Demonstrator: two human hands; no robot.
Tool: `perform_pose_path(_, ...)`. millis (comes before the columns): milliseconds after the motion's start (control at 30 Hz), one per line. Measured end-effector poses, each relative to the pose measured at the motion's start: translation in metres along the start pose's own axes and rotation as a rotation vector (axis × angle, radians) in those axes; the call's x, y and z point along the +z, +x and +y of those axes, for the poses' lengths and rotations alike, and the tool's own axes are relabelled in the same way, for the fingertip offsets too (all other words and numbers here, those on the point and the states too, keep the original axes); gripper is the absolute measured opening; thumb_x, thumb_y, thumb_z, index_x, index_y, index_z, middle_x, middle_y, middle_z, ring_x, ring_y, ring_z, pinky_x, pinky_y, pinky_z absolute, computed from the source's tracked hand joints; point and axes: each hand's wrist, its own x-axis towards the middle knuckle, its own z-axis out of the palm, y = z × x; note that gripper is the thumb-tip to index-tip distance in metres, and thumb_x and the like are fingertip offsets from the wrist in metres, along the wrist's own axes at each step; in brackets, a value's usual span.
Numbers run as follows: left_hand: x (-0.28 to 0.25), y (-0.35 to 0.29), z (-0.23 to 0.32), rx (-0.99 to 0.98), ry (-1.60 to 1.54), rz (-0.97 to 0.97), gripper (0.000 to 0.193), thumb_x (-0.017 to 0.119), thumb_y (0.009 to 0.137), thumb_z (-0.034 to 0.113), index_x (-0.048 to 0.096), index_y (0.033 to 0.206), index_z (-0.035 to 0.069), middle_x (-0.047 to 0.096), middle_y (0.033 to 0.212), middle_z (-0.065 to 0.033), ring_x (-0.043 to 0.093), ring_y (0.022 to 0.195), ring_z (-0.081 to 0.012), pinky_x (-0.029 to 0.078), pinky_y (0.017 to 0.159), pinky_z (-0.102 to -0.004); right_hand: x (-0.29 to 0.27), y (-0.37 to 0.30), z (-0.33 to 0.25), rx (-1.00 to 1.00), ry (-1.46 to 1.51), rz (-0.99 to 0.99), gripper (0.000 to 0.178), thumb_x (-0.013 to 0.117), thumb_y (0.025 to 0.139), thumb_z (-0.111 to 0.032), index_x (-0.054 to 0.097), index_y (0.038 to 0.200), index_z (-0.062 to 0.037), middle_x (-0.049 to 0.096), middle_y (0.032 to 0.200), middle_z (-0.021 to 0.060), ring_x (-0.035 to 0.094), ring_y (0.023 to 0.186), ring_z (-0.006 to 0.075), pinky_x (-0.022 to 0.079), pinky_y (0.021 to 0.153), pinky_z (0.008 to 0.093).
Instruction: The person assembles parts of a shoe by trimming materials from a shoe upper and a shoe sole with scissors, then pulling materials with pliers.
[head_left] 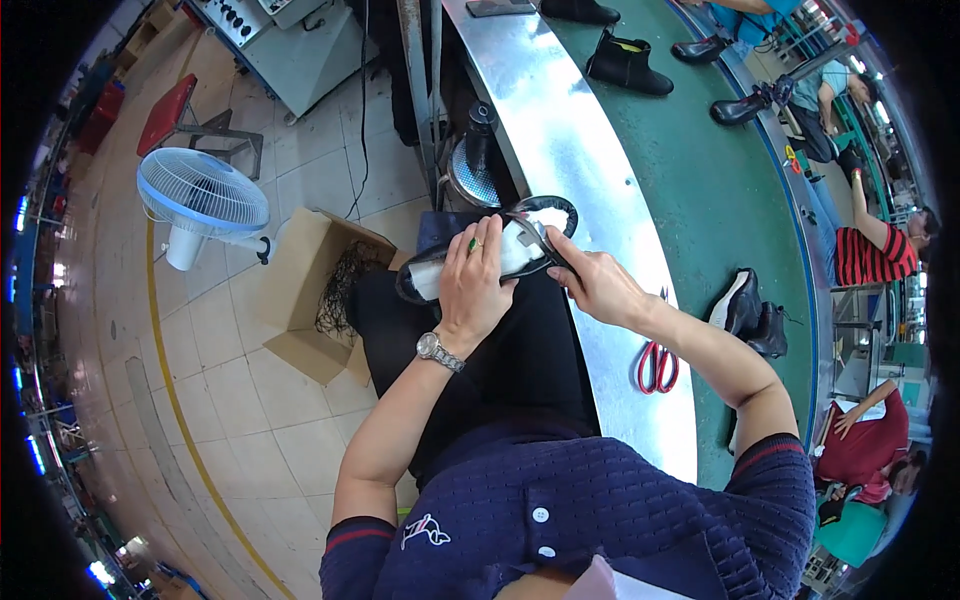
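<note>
The left hand (477, 275) is laid across a shoe piece (520, 250), gripping it with the fingers over the upper face and the thumb at the near edge. The right hand (605, 285) is closed at the right part of the same piece, thumb and fingers pinching a narrow dark strip (530, 230); whether the strip belongs to the piece or is separate cannot be determined. The shoe piece has a black rim and a white face turned upward. It is positioned above the person's lap, its right end at the left edge of the metal worktop (560, 110). A wristwatch (440, 352) is fitted on the left wrist.

Red-handled scissors (657, 368) rest on the worktop, near side, just beyond the right forearm, handles toward the person. A dark flat device (500, 7) lies at the far end of the worktop.

To the right runs a green surface (690, 170). It carries a black ankle boot (625, 65) at the far side and a dark shoe with a white sole edge (738, 305) nearer.

To the left, an open carton (310, 250) contains tangled black material (350, 285). A blue-and-white fan (200, 195) stands left of the carton; a red-seated stool (168, 115) is located farther away.
</note>
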Motion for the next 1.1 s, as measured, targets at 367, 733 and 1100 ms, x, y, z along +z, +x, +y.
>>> perform_pose_path(367,0.022,-0.011,-0.015,0.236,0.29,0.072,0.073,0.076,0.069,0.015,0.046,0.131,-0.008,0.048,0.133,-0.0268,0.048,0.122,-0.0398,0.038,0.105,-0.0449,-0.024,0.033,-0.018,0.04,0.061,0.196,0.054,0.054,0.092,-0.017,0.035,0.142,-0.007,0.064,0.071,0.0227,0.064,0.069,0.0424,0.049,0.068,0.049)
perform_pose_path(733,0.019,-0.015,-0.023,0.192,0.297,0.068,0.067,0.074,0.071,0.012,0.048,0.129,-0.01,0.048,0.133,-0.027,0.048,0.122,-0.0401,0.039,0.104,-0.0445,-0.035,0.046,-0.032,0.189,-0.037,-0.032,0.051,0.055,0.092,-0.019,0.041,0.139,-0.0089,0.063,0.073,0.0247,0.064,0.069,0.0416,0.049,0.069,0.048)
perform_pose_path(1100,0.025,-0.011,-0.019,0.179,0.31,0.117,0.065,0.073,0.073,0.012,0.047,0.129,-0.01,0.049,0.133,-0.0273,0.048,0.123,-0.0405,0.038,0.105,-0.0443,-0.028,0.05,-0.016,0.143,0.152,0.155,0.051,0.051,0.098,-0.022,0.032,0.144,-0.0092,0.058,0.061,0.0067,0.06,0.049,0.0163,0.049,0.053,0.0327)
